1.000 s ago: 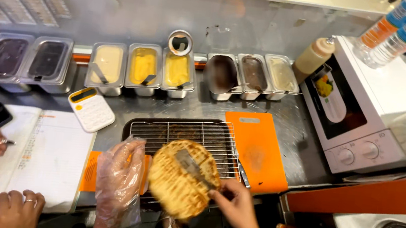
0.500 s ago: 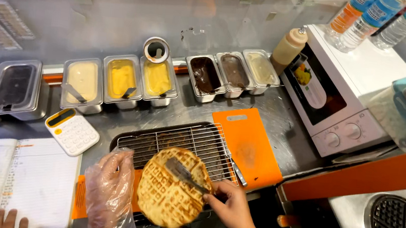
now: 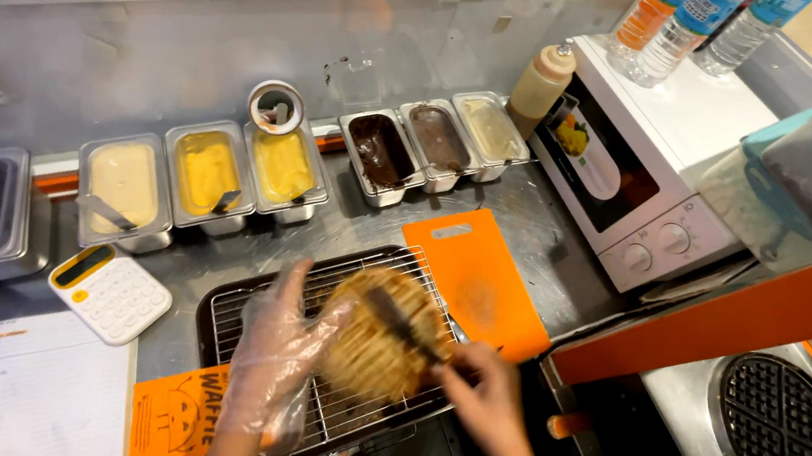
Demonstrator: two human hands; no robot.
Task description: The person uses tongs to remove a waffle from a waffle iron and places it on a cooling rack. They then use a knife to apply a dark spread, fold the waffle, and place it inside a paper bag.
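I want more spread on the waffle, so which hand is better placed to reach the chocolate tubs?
Probably the right hand: it holds the knife, and the chocolate tubs lie up-right. The gloved left hand steadies the waffle.

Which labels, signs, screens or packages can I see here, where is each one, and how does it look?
Orange paper sign: under the wire rack's front left corner, dark print with a drawn face.
Calculator: left of the rack, white keys, yellow top, dark screen.
Microwave door sticker: tall white panel with a yellow fruit picture.
Bottles: on the microwave, clear, with orange and blue labels.
Notebook: bottom left, white lined pages.
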